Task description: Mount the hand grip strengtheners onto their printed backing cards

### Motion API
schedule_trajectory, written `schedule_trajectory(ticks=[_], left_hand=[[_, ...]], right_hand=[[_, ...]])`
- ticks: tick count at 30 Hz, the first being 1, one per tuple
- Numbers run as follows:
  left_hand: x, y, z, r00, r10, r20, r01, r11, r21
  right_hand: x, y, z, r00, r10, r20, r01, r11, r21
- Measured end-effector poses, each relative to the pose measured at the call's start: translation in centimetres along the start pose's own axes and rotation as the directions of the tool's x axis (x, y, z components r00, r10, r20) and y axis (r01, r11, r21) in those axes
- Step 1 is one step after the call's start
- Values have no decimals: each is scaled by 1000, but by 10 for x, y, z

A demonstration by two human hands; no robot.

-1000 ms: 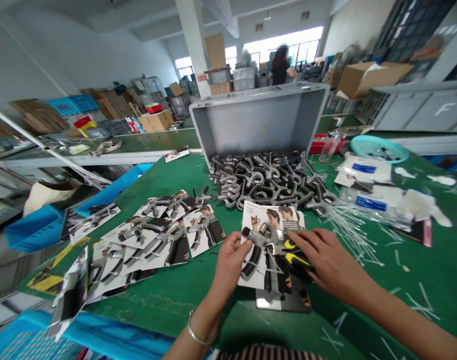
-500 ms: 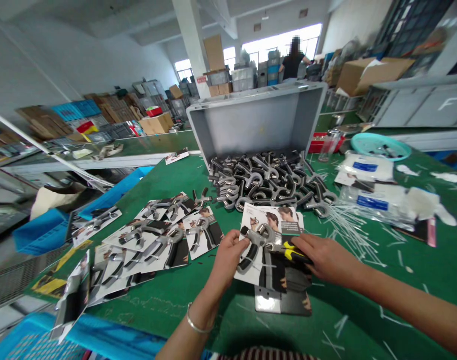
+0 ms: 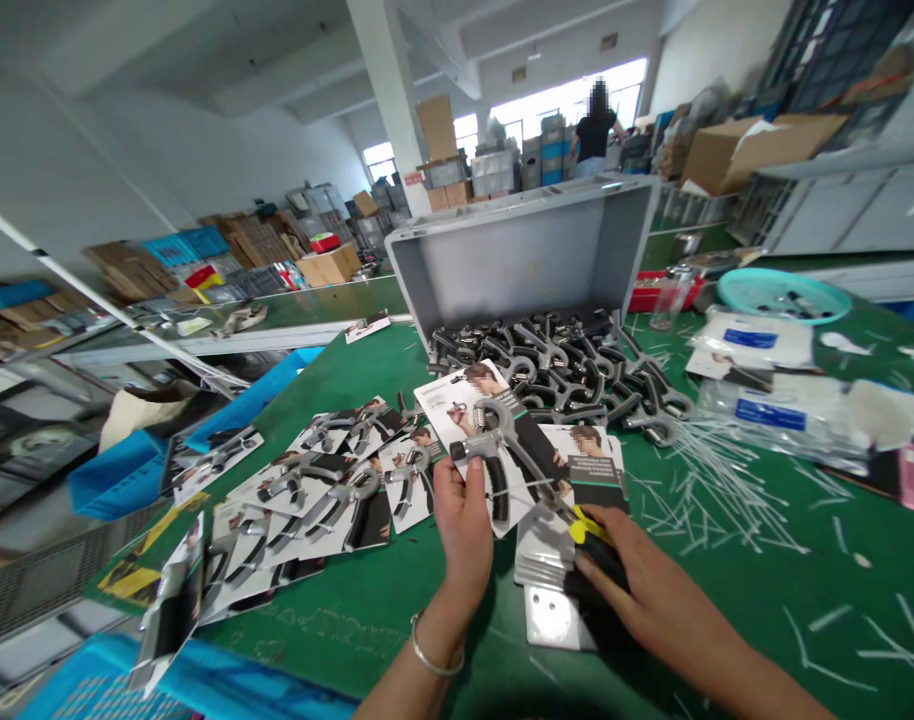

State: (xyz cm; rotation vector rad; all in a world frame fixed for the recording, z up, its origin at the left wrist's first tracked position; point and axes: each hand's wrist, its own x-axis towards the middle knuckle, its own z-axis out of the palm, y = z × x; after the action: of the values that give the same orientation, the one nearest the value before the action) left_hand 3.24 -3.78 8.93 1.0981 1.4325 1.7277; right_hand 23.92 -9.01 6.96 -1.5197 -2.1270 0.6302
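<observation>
So left hand (image 3: 463,512) pinches the carded gripper (image 3: 494,432) tilted up before the gray crate (image 3: 517,255), probably so the yellow tool (image 3: 588,528) fisted in right hand (image 3: 644,592) reaches it.

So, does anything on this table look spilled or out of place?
Yes. The grey crate lies tipped on its side, hand grippers spilling from its mouth in a heap. White plastic strips lie scattered over the green table beside them.
</observation>
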Motion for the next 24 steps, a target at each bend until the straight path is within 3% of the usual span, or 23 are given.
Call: schedule_trajectory(ticks=[8, 13, 20, 22, 24], left_hand=[[-12, -7, 8, 999, -21, 33, 22, 1000, -16], [-15, -4, 6, 1000, 5, 28, -4, 1000, -20], [-17, -9, 6, 986, -19, 168, 15, 1000, 24], [-6, -12, 1, 990, 16, 139, -32, 993, 113], [12, -12, -14, 996, 92, 16, -93, 963, 253]], right_hand=[[-5, -11, 3, 999, -2, -48, 2, 1000, -3], [-7, -6, 11, 1000, 13, -13, -13, 999, 49], [-19, 6, 21, 1000, -28, 12, 25, 983, 180], [-33, 11, 20, 999, -35, 29, 28, 979, 201], [-55, 27, 20, 997, -72, 42, 61, 974, 218]])
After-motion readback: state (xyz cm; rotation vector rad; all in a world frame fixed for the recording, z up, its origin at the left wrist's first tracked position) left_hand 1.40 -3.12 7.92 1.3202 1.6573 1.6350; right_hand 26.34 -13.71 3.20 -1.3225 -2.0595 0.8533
